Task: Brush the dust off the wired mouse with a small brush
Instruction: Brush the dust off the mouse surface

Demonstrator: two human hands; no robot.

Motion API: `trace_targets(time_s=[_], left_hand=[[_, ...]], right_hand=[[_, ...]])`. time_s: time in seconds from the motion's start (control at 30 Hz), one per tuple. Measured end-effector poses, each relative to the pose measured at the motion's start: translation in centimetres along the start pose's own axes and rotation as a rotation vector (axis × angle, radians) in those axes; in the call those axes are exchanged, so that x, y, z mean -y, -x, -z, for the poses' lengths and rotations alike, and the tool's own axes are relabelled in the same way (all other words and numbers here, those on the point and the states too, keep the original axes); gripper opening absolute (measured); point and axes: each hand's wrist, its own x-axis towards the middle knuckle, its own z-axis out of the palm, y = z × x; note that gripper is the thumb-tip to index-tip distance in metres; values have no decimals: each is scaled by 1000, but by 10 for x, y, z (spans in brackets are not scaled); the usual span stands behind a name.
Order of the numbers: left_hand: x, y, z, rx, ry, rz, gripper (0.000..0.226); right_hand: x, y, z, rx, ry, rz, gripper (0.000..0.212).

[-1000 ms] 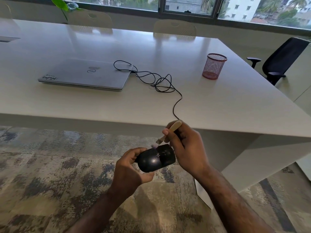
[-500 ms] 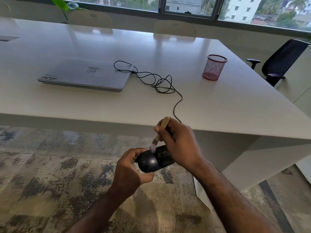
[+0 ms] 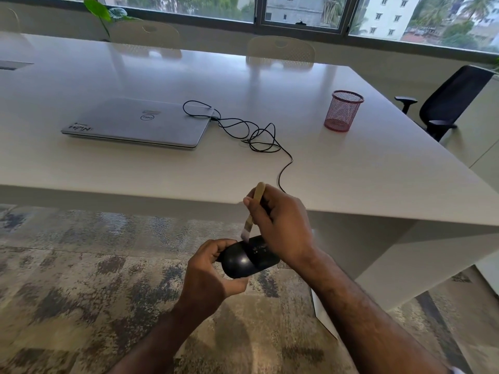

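Observation:
A glossy black wired mouse [image 3: 247, 261] is held in the air in front of the table's near edge, above the carpet. My left hand [image 3: 208, 276] grips its left end. My right hand [image 3: 280, 225] pinches a small brush [image 3: 252, 211] with a light wooden handle, nearly upright. Its pale bristles touch the top of the mouse. The mouse's black cable [image 3: 251, 133] runs up over the table edge, lies in loose loops and reaches the laptop [image 3: 137, 122].
The white table [image 3: 351, 171] carries a shut silver laptop on the left and a red mesh pen cup [image 3: 343, 110] on the right. A black office chair [image 3: 448, 103] stands at the far right. Pale chairs line the far side. Patterned carpet covers the floor.
The brush has swung from a slanted pose to nearly upright, and its bristles have moved left along the top of the mouse. My left hand and the mouse have stayed in place.

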Motion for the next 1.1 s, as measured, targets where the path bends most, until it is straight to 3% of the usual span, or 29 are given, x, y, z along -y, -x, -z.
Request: trace_targets(time_s=[0.1, 0.17, 0.3, 0.37, 0.57, 0.7, 0.8, 1.1], left_hand=[[0, -1, 0, 1, -8, -16, 65], [-1, -1, 0, 6, -8, -22, 53], [-6, -1, 0, 12, -16, -26, 43], [-10, 0, 0, 19, -18, -14, 40], [-9, 1, 0, 4, -23, -8, 65], [-3, 2, -1, -9, -36, -1, 49], [0, 1, -2, -11, -28, 13, 49], [-4, 2, 0, -13, -33, 8, 63]], right_hand=[[4, 0, -2, 2, -115, -32, 17], [9, 2, -6, 79, -230, -78, 15], [14, 4, -17, 196, -108, -36, 15], [13, 2, -18, 145, -51, 1, 17], [13, 0, -13, 20, 71, 17, 22], [19, 4, -18, 91, -133, -53, 17], [21, 9, -27, 152, -34, -21, 18], [8, 0, -13, 19, 131, 11, 25]])
